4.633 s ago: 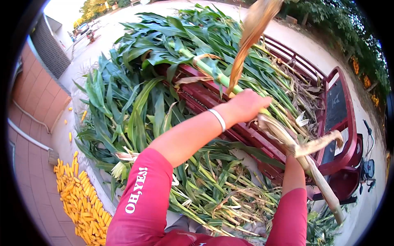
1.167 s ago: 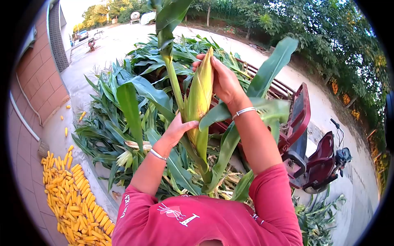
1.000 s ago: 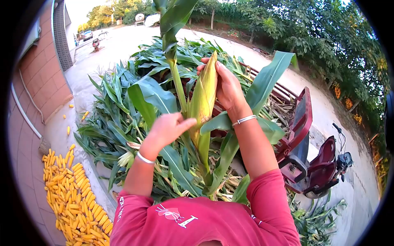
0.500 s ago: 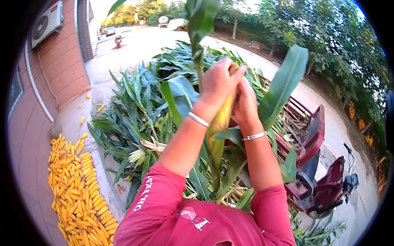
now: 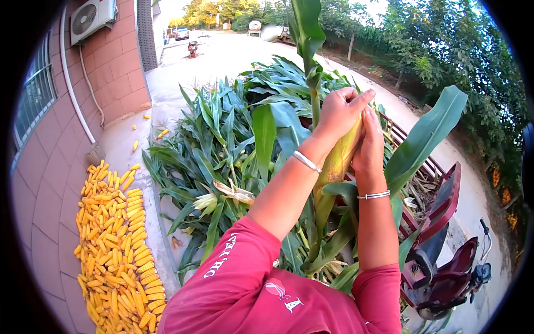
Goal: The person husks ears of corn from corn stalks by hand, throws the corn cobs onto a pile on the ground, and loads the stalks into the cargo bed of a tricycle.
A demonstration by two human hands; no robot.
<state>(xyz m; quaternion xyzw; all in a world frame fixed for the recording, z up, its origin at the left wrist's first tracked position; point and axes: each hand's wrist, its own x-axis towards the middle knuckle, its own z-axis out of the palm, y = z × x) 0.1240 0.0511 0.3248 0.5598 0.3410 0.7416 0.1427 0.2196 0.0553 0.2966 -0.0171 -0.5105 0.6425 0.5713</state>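
An ear of corn [image 5: 337, 158] in its yellow-green husk stands upright on a tall corn stalk [image 5: 315, 103] in front of me. My left hand [image 5: 340, 114] is closed at the tip of the ear, thumb pointing right. From the right side my right hand [image 5: 369, 146] presses against the same tip, its fingers bent around the husk. The two hands meet there, so the very top of the ear is hidden. Long green leaves [image 5: 427, 139] spread from the stalk on both sides. A bracelet circles each wrist.
A big heap of cut corn stalks [image 5: 206, 131] lies ahead. Peeled yellow cobs [image 5: 114, 250] are piled at lower left beside a brick wall [image 5: 53, 167]. A dark red cart tricycle [image 5: 450, 267] stands to the right. A broom [image 5: 94, 153] leans at the wall.
The view has turned left, so everything sits further right in it. Both hands stay at the tip of the ear, and the husk is still around it.
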